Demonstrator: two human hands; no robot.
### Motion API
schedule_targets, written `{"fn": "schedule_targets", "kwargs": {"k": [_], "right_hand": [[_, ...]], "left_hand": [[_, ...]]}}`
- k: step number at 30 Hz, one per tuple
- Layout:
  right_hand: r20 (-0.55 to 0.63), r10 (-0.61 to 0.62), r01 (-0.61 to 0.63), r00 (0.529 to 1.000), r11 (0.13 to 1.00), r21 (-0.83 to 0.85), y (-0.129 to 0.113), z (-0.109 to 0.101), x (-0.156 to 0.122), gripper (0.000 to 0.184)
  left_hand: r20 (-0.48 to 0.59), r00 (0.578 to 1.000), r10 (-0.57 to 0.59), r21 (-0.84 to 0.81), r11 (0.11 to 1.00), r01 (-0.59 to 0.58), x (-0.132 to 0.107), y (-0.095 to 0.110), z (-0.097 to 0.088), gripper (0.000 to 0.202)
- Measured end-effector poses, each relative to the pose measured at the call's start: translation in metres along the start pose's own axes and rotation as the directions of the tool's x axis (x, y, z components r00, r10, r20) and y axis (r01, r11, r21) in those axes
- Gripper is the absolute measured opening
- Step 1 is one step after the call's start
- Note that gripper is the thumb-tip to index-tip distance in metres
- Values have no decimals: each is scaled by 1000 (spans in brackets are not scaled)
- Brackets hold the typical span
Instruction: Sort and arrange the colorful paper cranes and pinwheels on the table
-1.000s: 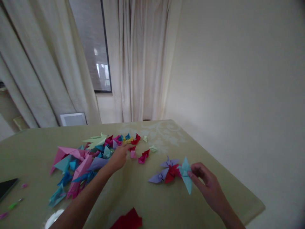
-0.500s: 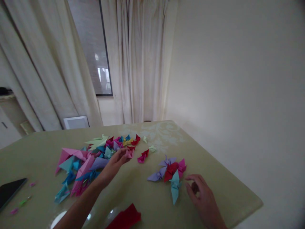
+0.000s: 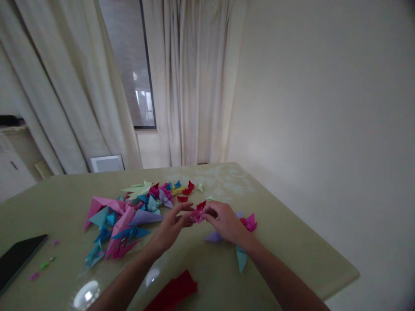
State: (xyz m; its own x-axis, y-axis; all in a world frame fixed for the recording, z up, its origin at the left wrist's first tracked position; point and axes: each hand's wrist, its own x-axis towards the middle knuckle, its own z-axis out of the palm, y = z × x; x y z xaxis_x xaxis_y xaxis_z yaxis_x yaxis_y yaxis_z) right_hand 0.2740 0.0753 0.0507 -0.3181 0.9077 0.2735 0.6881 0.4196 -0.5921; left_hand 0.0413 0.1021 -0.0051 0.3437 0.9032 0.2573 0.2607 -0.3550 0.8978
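A small pink folded-paper piece point(image 3: 196, 216) is between my two hands above the middle of the table. My left hand point(image 3: 175, 224) pinches its left side with thumb and fingers. From the right, my right hand point(image 3: 223, 219) closes its thumb and fingertips on the other side. A red folded piece point(image 3: 201, 205) shows just behind it. Partly covered by my right hand and forearm is a cluster of folded paper, with a magenta piece point(image 3: 250, 222), a light-blue piece point(image 3: 241, 259) and a purple piece point(image 3: 213, 236) showing.
A heap of colourful origami point(image 3: 121, 220) spreads over the table's left middle. Red paper point(image 3: 175, 291) lies near the front edge, beside a clear round dish point(image 3: 86, 296). A dark tablet-like slab point(image 3: 21, 259) and small pink and green bits point(image 3: 44, 264) are at left.
My right hand has moved left and up from beside the cluster to the pink piece. My left hand has brought that piece slightly right, away from the heap. The view has shifted slightly.
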Motion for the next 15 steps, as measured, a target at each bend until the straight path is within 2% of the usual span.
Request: {"fn": "schedule_targets", "kwargs": {"k": [2,4,7,9,13,15], "right_hand": [[45,76,-64,996,972,-228,16,-9,19,10],[75,153,-119,985,934,-336,34,-16,36,13],[135,223,-152,965,901,-407,55,-19,52,11],[172,253,-155,952,883,-442,62,-17,55,12],[166,253,-150,953,871,-468,61,-15,51,25],[145,219,-133,965,883,-450,58,-17,47,25]], "left_hand": [[-33,999,19,334,942,-7,23,-15,-12,39],[-52,998,22,529,848,9,45,-27,-20,38],[-65,998,-10,639,768,49,69,-40,-22,54],[-57,997,-44,702,709,71,75,-45,-17,63],[-16,995,-102,776,626,77,73,-51,-9,50],[-4,993,-117,792,606,74,69,-52,-10,41]]}}
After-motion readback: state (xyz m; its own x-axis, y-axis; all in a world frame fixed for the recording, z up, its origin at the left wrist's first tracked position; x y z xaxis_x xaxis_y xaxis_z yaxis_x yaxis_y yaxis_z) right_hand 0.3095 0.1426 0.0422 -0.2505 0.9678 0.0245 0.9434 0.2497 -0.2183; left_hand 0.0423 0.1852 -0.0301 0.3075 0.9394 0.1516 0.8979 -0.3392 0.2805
